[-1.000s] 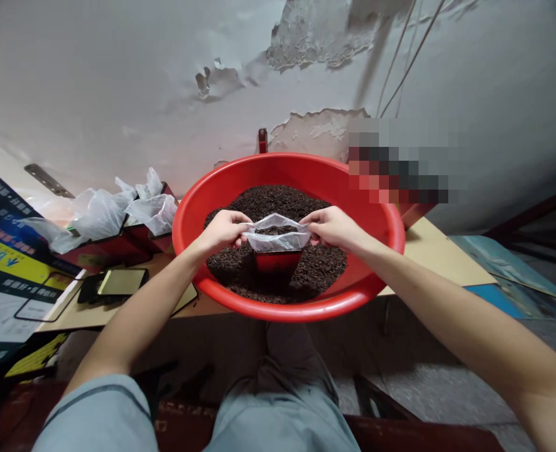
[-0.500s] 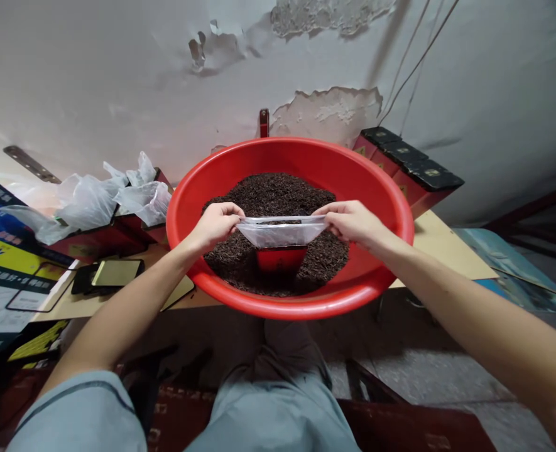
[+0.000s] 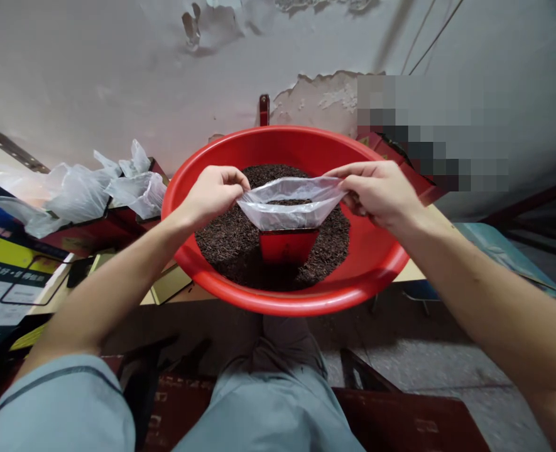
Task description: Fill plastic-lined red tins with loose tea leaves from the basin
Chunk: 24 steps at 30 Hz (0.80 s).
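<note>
Since half a second ago, both our hands have risen, lifting the top of the clear plastic bag [image 3: 289, 204] higher above the dark loose tea [image 3: 240, 242], and its mouth has gone from a flat pulled line to a gaping oval.

Our left hand [image 3: 212, 194] pinches the bag's left top corner between thumb and fingers, closed on the film. Our right hand [image 3: 381, 191] pinches the right top corner the same way. Between them the bag's mouth faces up and toward us, with its long axis running left to right. The film is thin, glossy and wrinkled, and a little dark tea shows through the opening.

Below the bag sits a red box [image 3: 288, 246], which is square-sided and glossy, and the bag's lower part goes down into its open top. The box stands upright in the tea, near the middle of the round red plastic basin [image 3: 376, 263]. The basin is smooth, wide and shallow, and it rests on a tan tabletop [image 3: 412, 271].

To the left lie crumpled clear plastic bags [image 3: 93, 191] over dark red boxes. Behind them is a grey wall [image 3: 117, 75] with peeling, flaking plaster.
</note>
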Each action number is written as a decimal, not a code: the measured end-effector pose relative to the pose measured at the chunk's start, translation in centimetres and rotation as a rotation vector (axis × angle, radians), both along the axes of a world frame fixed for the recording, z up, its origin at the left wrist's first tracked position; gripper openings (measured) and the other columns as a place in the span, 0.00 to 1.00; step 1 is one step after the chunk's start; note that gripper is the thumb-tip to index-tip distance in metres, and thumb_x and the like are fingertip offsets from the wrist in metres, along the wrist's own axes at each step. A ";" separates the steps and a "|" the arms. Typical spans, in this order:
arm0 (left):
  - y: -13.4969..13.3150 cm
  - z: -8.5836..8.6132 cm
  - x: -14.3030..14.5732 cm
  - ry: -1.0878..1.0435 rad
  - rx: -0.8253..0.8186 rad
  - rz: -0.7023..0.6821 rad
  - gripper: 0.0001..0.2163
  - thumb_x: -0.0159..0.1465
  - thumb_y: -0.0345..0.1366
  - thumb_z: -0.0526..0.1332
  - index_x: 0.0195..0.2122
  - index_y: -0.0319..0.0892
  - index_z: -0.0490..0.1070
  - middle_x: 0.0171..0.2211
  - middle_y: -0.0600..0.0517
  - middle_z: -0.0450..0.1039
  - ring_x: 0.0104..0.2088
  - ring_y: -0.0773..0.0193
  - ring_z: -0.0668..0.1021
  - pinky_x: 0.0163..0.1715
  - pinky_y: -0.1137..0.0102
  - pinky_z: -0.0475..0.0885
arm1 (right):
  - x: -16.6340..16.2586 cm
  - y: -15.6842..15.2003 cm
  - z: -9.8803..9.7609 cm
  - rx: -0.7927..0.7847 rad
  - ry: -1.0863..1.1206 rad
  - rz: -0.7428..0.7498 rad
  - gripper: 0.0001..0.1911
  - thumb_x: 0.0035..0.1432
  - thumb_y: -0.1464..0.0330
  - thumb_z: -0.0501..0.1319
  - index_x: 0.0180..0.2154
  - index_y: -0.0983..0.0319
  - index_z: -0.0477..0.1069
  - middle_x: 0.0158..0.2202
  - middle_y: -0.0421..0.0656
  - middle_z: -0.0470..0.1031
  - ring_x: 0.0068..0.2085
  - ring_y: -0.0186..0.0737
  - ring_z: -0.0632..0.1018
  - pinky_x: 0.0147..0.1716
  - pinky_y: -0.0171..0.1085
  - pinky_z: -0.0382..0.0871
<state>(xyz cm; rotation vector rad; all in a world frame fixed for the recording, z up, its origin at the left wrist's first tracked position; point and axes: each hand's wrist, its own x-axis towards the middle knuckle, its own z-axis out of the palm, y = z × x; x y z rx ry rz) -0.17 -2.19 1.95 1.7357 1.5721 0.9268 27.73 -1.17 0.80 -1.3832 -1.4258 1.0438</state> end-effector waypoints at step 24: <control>-2.1 -1.0 -3.1 0.134 -0.302 -0.205 0.23 0.66 0.42 0.66 0.59 0.38 0.71 0.24 0.56 0.71 0.20 0.68 0.71 0.21 0.74 0.64 | 5.5 -0.1 -3.3 -0.173 -0.126 0.409 0.34 0.61 0.55 0.69 0.65 0.61 0.70 0.25 0.38 0.73 0.22 0.36 0.73 0.21 0.35 0.68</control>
